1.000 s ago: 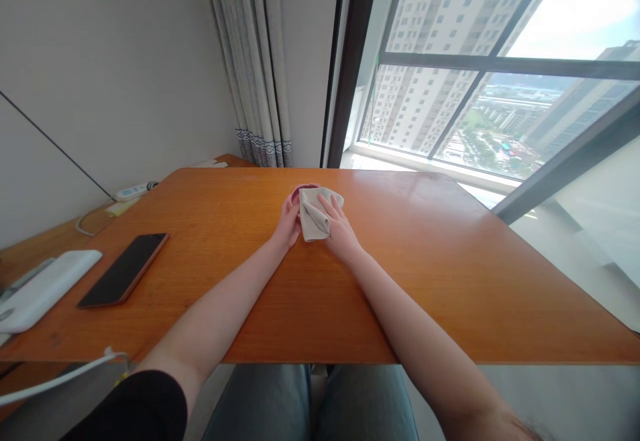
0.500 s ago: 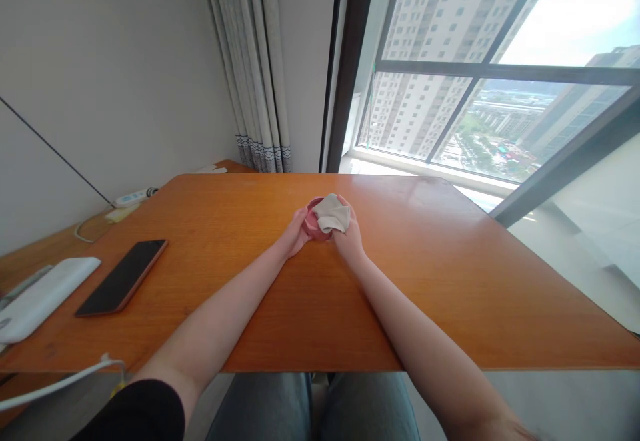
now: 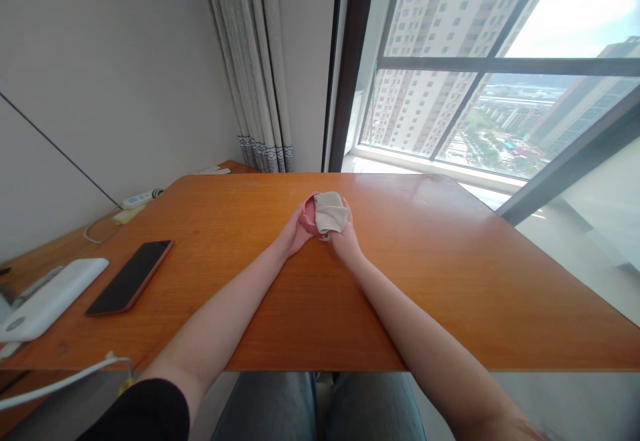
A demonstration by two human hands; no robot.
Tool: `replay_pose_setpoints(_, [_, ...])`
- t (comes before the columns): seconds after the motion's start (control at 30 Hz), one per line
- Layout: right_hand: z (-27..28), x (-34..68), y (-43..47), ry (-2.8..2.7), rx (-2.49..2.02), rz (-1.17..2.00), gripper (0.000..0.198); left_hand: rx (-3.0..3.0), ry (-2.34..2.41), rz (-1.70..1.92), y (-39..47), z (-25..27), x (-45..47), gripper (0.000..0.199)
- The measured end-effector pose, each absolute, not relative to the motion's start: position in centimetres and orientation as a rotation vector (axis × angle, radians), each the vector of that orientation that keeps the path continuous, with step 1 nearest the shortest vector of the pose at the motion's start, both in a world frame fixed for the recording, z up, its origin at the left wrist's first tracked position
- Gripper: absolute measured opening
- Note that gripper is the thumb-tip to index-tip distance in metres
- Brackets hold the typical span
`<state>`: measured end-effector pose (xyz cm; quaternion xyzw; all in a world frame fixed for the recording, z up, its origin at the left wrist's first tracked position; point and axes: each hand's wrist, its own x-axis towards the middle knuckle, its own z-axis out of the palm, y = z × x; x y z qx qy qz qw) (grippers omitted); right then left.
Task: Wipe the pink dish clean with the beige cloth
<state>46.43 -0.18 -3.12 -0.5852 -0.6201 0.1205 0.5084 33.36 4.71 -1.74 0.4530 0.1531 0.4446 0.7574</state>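
Cloth (image 3: 331,212), pale and folded, covers the right part of a pink bowl (image 3: 309,214) held near the middle of a wooden table (image 3: 450,281), toward its far edge. The left hand (image 3: 295,229) grips the bowl, its fingers wrapped around the left side. The right hand (image 3: 346,238) is closed on the cloth, pressing it against the bowl's right side; some of its fingers are hidden by the fabric. The bowl is tilted, and whether its base touches the table cannot be told. To the left, a dark phone (image 3: 130,278) lies flat beside a white slab (image 3: 55,298), well apart from the hands. A power strip (image 3: 143,197) sits by the wall behind them. A grey curtain (image 3: 250,68) hangs beyond the table, left of a window (image 3: 425,108) facing tall buildings.
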Motion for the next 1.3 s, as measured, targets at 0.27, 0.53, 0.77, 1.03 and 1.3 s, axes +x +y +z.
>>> replay_pose_setpoints(0.27, [-2.1, 50.2, 0.5, -1.394, -1.145, 0.536, 0.054, 0.895, 0.392, 0.774, 4.3, -2.4, 33.3, 0.049])
replay_pose_setpoints(0.53, [-3.0, 45.8, -0.9, -1.375, -1.144, 0.485, 0.048, 0.805, 0.257, 0.973, 4.9, -2.2, 33.3, 0.05])
replay_pose_setpoints(0.77, [-1.2, 48.0, -1.1, -1.175, -1.144, 0.468, 0.047, 0.887, 0.244, 0.718, 4.1, -2.1, 33.4, 0.06])
replay_pose_setpoints(1.03, [-1.5, 50.3, 0.1, -1.353, -1.162, 0.574, 0.043, 0.86, 0.368, 0.739, 4.5, -2.5, 33.1, 0.048])
replay_pose_setpoints(1.3, [-3.6, 47.2, 0.3, -1.208, -1.192, 0.447, 0.047, 0.795, 0.286, 0.973, 4.4, -2.0, 33.6, 0.055])
